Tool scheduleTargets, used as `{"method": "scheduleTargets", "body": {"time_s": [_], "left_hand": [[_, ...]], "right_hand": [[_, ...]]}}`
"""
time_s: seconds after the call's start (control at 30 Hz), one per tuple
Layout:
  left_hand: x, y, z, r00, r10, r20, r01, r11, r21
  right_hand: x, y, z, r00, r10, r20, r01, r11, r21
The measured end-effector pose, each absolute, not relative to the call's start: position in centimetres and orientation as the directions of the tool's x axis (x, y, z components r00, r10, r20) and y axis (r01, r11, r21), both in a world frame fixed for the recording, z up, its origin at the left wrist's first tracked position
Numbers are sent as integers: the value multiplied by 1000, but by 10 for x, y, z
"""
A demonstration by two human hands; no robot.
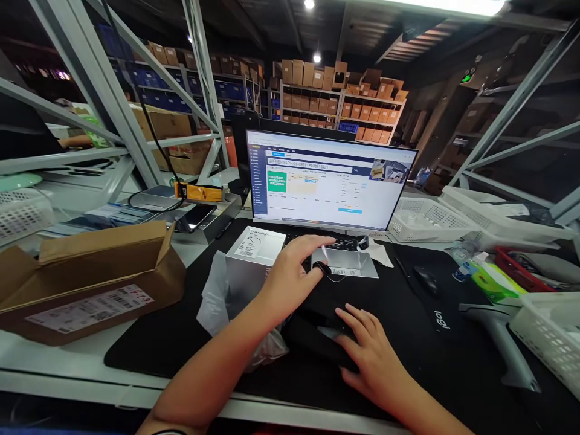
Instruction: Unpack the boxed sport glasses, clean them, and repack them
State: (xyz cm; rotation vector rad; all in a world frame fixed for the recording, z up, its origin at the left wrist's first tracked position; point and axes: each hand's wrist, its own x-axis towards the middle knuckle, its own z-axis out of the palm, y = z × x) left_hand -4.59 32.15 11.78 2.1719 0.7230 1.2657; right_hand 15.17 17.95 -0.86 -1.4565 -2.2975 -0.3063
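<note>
Right hand (369,353): laid palm down with fingers (351,320) spread flat on a black pouch-like item (317,329); nothing is gripped, the item is only pressed from above.
Black item: found directly under the right fingertips, on the black desk mat (181,338); what exactly it is cannot be told.
Left hand (290,275): held just beyond the right fingers, loosely curled; a small black object (321,267) is pinched between thumb and fingers, and its kind cannot be made out.
Clear plastic bag (217,299): crumpled to the left of the left wrist, partly beneath the forearm.
White product box (254,257): stood just left of the left fingers, touching or nearly touching the hand; a barcode label is seen on its top.
Silver foil bag (347,263): laid just right of the left fingertips, with a white label along its near edge.
Keyboard (344,244): placed just past the left fingertips, mostly hidden by the foil bag.
Mouse (426,281): set well to the right of both hands on the mat.
Barcode scanner (502,338): laid far right of the right hand.
Open cardboard box (90,278): set well to the left of the left hand, flaps raised.
Monitor (328,181): stood beyond the keyboard, lit with a form page.
White baskets (430,220): seen right of the monitor.
</note>
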Motion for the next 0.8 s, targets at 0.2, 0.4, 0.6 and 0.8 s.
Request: {"method": "scheduleTargets", "body": {"time_s": [0.2, 0.4, 0.6, 0.8], "left_hand": [[-44, 313, 120, 470, 646, 602, 160, -733, 661], [-37, 309, 116, 517, 648, 559, 117, -701, 704], [-19, 303, 112, 547, 657, 519, 82, -659, 748], [11, 305, 110, 540, 703, 462, 91, -595, 799]], "right_hand": [[171, 211, -13, -419, 780, 466, 892, 448, 53], [194, 228, -13, -429, 773, 468, 885, 464, 44], [236, 190, 4, -246, 788, 565, 948, 317, -29], [386, 144, 55, 469, 641, 608, 882, -368, -293]]}}
